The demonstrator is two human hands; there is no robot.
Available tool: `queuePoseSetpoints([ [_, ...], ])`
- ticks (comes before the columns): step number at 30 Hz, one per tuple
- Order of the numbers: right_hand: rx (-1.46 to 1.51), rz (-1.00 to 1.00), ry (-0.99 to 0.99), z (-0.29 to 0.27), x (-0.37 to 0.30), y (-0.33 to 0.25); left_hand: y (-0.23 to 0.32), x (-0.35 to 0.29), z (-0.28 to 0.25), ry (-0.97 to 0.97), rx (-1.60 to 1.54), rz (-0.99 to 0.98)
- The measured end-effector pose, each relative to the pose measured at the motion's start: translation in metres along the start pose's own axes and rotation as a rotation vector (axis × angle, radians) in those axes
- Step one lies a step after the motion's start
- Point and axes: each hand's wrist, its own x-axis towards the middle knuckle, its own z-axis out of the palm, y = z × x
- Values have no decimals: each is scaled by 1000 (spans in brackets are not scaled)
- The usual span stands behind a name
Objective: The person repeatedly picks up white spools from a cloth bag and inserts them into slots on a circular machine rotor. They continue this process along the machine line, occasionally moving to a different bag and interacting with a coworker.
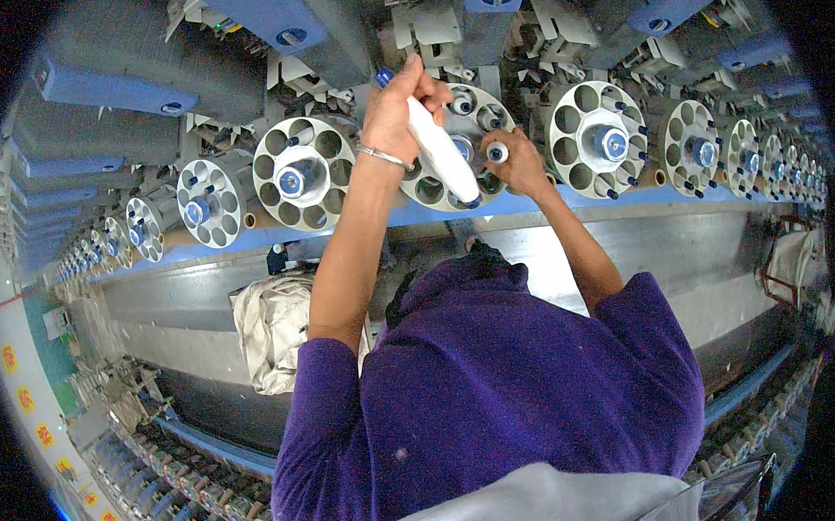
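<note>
My left hand (395, 122) is closed round a white yarn bobbin (444, 155), and its blue tube end sticks out above my fingers. The bobbin slants down to the right across a round, pale magazine wheel (422, 191) with holes round its rim. At that wheel's right side my right hand (525, 165) grips a tube-shaped bobbin (497, 152), seen end-on as a dark ring with a pale centre. Another bobbin (462, 103) sits in an upper hole of the same wheel. Part of the wheel is hidden behind my left hand and the white bobbin.
Similar wheels stand in a row on both sides, the nearest with blue-capped hubs at left (290, 181) and right (611, 143). A blue rail (221, 239) runs beneath them. A cream cloth bag (269, 327) lies by my left arm. Another machine row (195, 494) stands at lower left.
</note>
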Motion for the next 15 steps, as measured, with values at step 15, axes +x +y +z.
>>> queuePoseSetpoints([
  [15,-255,-265,180,-61,3,-104,-39,-18,30,58,59,-103],
])
